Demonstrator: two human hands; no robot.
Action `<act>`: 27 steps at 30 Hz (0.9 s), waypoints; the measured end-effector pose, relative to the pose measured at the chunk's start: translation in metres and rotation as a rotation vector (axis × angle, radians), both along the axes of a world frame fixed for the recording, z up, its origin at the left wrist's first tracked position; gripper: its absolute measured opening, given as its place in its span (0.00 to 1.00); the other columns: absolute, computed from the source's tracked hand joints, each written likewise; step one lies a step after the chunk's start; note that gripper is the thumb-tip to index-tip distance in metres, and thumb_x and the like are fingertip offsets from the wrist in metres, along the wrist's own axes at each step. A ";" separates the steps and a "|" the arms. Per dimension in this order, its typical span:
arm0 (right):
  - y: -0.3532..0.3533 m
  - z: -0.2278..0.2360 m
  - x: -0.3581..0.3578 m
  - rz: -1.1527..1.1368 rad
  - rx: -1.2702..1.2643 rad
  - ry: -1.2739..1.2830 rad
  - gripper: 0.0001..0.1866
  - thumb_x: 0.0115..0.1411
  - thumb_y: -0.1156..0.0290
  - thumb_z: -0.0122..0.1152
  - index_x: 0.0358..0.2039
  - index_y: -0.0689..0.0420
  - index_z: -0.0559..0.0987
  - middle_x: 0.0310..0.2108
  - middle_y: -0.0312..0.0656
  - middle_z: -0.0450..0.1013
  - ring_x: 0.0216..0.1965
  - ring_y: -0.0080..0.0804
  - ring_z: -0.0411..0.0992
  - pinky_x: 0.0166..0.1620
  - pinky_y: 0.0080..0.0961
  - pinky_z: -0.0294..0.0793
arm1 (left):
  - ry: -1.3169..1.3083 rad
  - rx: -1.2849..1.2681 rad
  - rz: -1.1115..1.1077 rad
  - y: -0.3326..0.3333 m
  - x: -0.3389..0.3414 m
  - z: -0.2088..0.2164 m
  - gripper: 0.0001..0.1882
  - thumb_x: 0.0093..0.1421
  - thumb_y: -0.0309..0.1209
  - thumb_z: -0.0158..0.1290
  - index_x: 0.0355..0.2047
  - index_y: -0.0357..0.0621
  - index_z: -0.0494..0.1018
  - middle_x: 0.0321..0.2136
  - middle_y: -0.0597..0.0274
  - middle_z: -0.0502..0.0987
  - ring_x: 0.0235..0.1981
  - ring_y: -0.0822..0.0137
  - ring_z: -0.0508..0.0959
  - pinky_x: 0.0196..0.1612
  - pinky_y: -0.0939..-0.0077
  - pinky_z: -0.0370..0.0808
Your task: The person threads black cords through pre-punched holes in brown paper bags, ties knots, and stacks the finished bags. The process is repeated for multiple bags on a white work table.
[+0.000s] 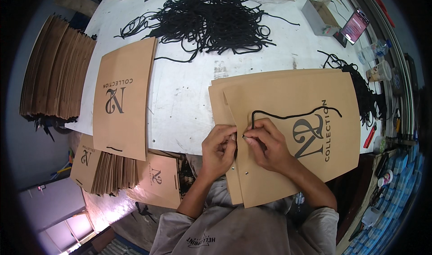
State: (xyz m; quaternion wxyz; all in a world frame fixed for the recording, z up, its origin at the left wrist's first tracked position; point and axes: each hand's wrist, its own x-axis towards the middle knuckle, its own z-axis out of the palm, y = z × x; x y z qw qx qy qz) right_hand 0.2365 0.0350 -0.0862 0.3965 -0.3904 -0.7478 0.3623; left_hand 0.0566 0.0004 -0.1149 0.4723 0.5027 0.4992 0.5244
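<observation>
A brown paper bag (288, 90) with black print lies at the right front, on top of other flat bags. My right hand (269, 146) pinches a black cord (281, 117) beside a small hole near the bag's open edge; the cord's long free part curves over the print. Another metal-rimmed hole (246, 173) shows nearer to me. My left hand (218, 150) is closed at the same edge, its fingertips partly behind the paper. Something dark, perhaps cord, shows beside its thumb, but what it holds is hidden.
A heap of black cords (211, 18) covers the far middle of the white table (184, 93). Printed bags (121, 84) lie at left, near a tall bag stack (54, 70). At right are more cords (366, 93), a phone (355, 26), a grey box (319, 18) and a red cutter (370, 137).
</observation>
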 end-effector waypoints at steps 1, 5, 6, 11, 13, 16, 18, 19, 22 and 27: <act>0.001 0.000 0.000 0.001 -0.010 -0.002 0.05 0.62 0.82 0.61 0.39 0.64 0.79 0.39 0.48 0.70 0.33 0.40 0.75 0.38 0.31 0.76 | 0.028 0.012 -0.004 0.000 0.000 -0.001 0.15 0.66 0.13 0.50 0.51 0.32 0.76 0.46 0.55 0.78 0.41 0.74 0.81 0.37 0.84 0.79; -0.001 -0.002 -0.001 0.003 -0.019 -0.019 0.06 0.62 0.81 0.61 0.40 0.63 0.79 0.37 0.47 0.71 0.34 0.40 0.75 0.37 0.31 0.75 | -0.111 -0.112 -0.047 -0.004 -0.003 0.007 0.14 0.66 0.14 0.51 0.51 0.34 0.77 0.43 0.55 0.80 0.41 0.72 0.82 0.37 0.81 0.81; -0.001 -0.002 -0.002 0.005 -0.015 -0.026 0.06 0.63 0.81 0.61 0.40 0.62 0.79 0.37 0.47 0.71 0.34 0.40 0.75 0.36 0.31 0.75 | -0.052 -0.113 -0.037 -0.004 -0.004 0.008 0.14 0.66 0.14 0.51 0.51 0.34 0.77 0.42 0.55 0.80 0.40 0.71 0.82 0.37 0.80 0.82; 0.000 -0.007 0.006 -0.050 -0.025 -0.035 0.08 0.62 0.80 0.63 0.42 0.62 0.79 0.38 0.48 0.72 0.35 0.42 0.75 0.38 0.31 0.76 | 0.431 -0.003 0.135 -0.007 -0.049 0.021 0.09 0.65 0.15 0.54 0.44 0.30 0.78 0.38 0.54 0.82 0.36 0.67 0.84 0.39 0.77 0.82; -0.001 -0.005 0.005 -0.076 -0.058 -0.012 0.09 0.61 0.80 0.64 0.43 0.62 0.79 0.39 0.49 0.72 0.36 0.43 0.76 0.39 0.32 0.77 | 0.436 -0.071 0.276 -0.010 -0.075 0.023 0.08 0.64 0.15 0.56 0.43 0.31 0.78 0.37 0.54 0.81 0.37 0.67 0.84 0.39 0.77 0.83; -0.006 0.011 -0.014 -0.073 -0.044 0.046 0.12 0.59 0.81 0.66 0.44 0.62 0.79 0.40 0.49 0.73 0.37 0.43 0.76 0.41 0.34 0.78 | 0.376 -0.041 0.150 -0.020 -0.073 0.041 0.09 0.63 0.16 0.58 0.44 0.31 0.78 0.38 0.54 0.81 0.39 0.67 0.83 0.41 0.77 0.82; -0.009 0.029 -0.031 -0.016 0.127 0.082 0.14 0.58 0.82 0.67 0.45 0.63 0.79 0.41 0.49 0.74 0.39 0.44 0.77 0.42 0.35 0.78 | 0.180 -0.017 0.021 -0.025 -0.058 0.048 0.10 0.61 0.16 0.59 0.43 0.32 0.79 0.37 0.54 0.81 0.39 0.68 0.82 0.40 0.77 0.79; -0.015 0.022 -0.031 0.073 0.152 0.087 0.15 0.56 0.83 0.68 0.45 0.63 0.79 0.43 0.49 0.75 0.42 0.44 0.77 0.44 0.35 0.78 | 0.126 0.034 -0.016 -0.024 -0.052 0.050 0.11 0.61 0.16 0.60 0.44 0.32 0.79 0.36 0.54 0.81 0.39 0.68 0.82 0.39 0.78 0.79; -0.019 0.021 -0.028 0.061 0.088 0.147 0.15 0.56 0.84 0.67 0.45 0.64 0.79 0.40 0.48 0.76 0.39 0.43 0.78 0.42 0.34 0.79 | -0.156 -0.094 -0.072 -0.018 -0.043 0.046 0.11 0.63 0.19 0.60 0.46 0.32 0.78 0.33 0.58 0.79 0.34 0.70 0.81 0.37 0.80 0.78; -0.019 0.021 -0.031 0.012 0.197 0.234 0.10 0.58 0.85 0.64 0.41 0.65 0.80 0.36 0.48 0.76 0.31 0.37 0.78 0.34 0.29 0.78 | -0.429 -0.390 -0.109 -0.005 -0.020 0.036 0.14 0.65 0.18 0.57 0.51 0.32 0.75 0.32 0.61 0.80 0.31 0.73 0.81 0.33 0.82 0.78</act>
